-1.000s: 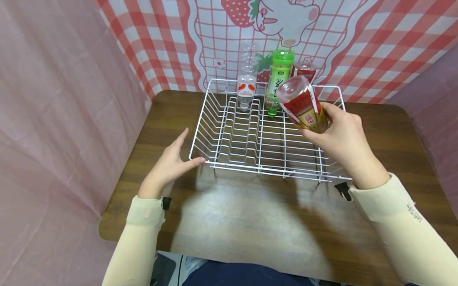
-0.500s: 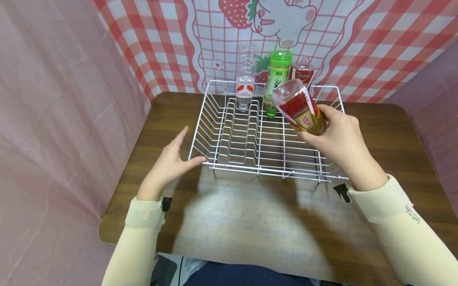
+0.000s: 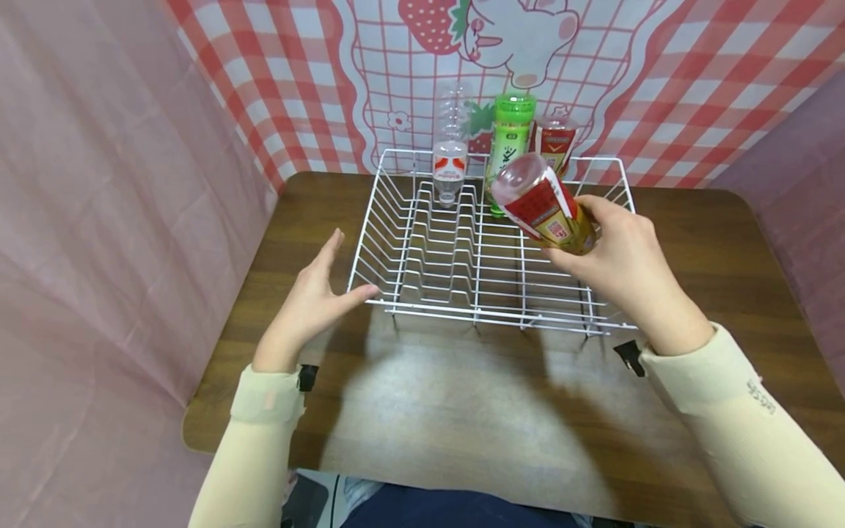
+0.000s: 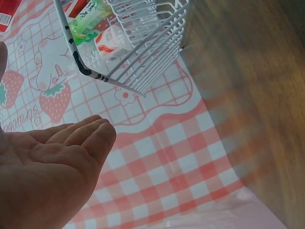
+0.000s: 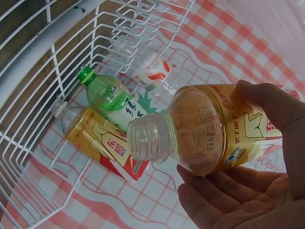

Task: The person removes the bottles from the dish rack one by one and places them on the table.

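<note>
My right hand (image 3: 623,246) grips a plastic bottle (image 3: 543,205) with a red and gold label, held tilted above the right part of the white wire dish rack (image 3: 498,315). In the right wrist view the capless neck of this bottle (image 5: 200,129) points down toward the rack. My left hand (image 3: 310,304) is open, thumb near the front left corner of the rack, holding nothing. Upside down along the rack's back stand a clear bottle (image 3: 450,161), a green-labelled bottle (image 3: 508,143) and a second red and gold bottle (image 5: 102,138).
The rack stands on a brown wooden table (image 3: 706,257) with rounded corners. A red and white checked cloth (image 3: 290,95) hangs behind it. Pink curtains (image 3: 99,220) hang at the sides.
The bottle in my right hand has shifted slightly left and down in the head view. My left hand has hardly moved, and the bottles at the back stay in place.
</note>
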`<control>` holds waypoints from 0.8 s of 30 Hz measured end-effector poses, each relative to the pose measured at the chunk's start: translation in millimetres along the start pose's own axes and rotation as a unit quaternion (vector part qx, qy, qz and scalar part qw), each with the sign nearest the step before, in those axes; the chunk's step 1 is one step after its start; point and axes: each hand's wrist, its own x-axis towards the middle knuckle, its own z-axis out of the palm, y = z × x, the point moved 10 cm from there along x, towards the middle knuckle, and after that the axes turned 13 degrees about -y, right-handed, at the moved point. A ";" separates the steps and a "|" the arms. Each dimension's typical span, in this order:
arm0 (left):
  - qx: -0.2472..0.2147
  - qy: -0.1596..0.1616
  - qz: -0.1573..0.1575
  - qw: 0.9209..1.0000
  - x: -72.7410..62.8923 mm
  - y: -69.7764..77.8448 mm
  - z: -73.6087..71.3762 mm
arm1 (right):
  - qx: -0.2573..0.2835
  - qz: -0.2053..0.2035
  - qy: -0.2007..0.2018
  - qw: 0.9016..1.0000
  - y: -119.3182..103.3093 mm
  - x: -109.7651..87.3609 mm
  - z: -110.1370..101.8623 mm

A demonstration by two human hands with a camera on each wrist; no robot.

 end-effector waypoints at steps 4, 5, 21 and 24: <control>0.006 -0.007 -0.009 1.000 -0.2 0.0 0.3 | -0.006 -0.012 -0.002 1.000 -4.6 -1.5 0.6; 0.009 -0.009 -0.012 1.000 -0.3 0.2 0.2 | -0.009 -0.014 -0.003 1.000 -5.7 -1.9 0.9; 0.022 -0.017 0.000 1.000 -0.4 11.0 -3.3 | -0.003 -0.017 -0.038 0.999 -15.6 -3.1 9.6; 0.023 -0.023 0.000 0.999 0.3 13.8 -3.0 | -0.008 -0.018 -0.044 0.999 -16.5 -3.7 11.0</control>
